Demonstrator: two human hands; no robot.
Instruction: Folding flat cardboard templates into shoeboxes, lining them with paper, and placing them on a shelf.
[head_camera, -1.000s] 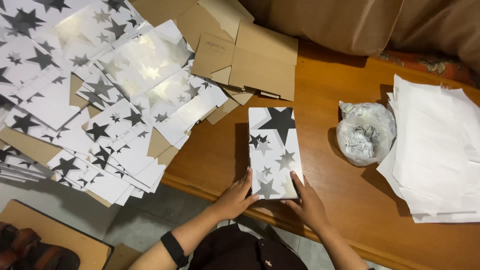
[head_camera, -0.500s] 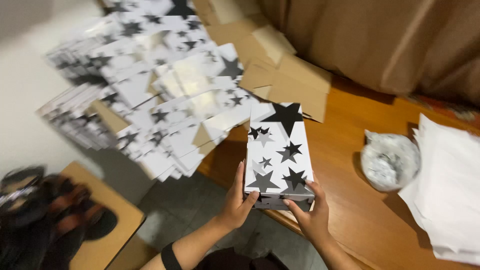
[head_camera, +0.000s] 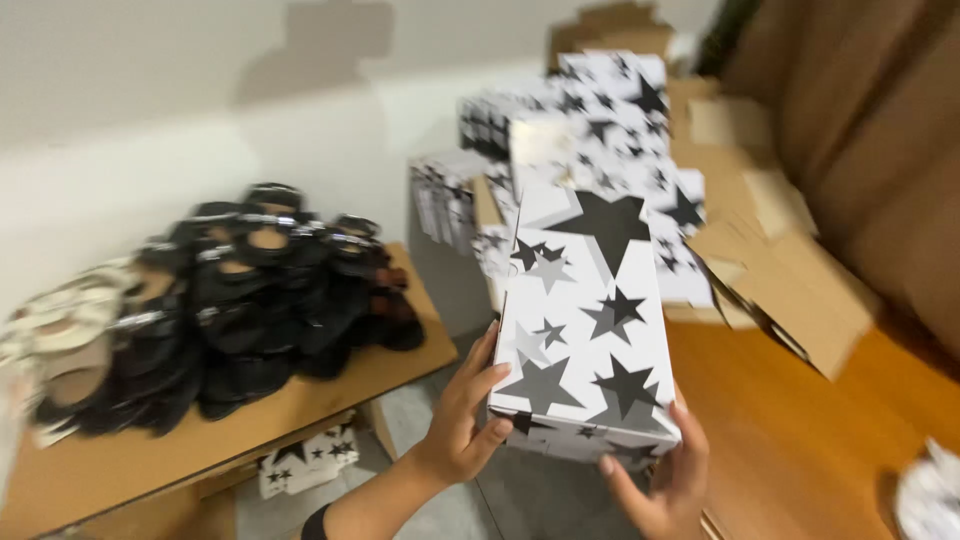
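Both hands, left hand (head_camera: 465, 420) and right hand (head_camera: 660, 475), grip a star-printed box (head_camera: 585, 330) over the orange wooden table (head_camera: 800, 440), sandals (head_camera: 230, 300) piled left by the white wall (head_camera: 150, 120).

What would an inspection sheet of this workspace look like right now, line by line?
Surface: wooden table, bare at the near side.
Job's things: star-patterned box, closed, held off the table.
Clutter: star-patterned flat boxes; brown cardboard pieces; black sandals piled on a low board.
Hands: left hand and right hand grip the box's near end.
Cables: nothing seen.
Surroundings: pale wall; brown curtain.
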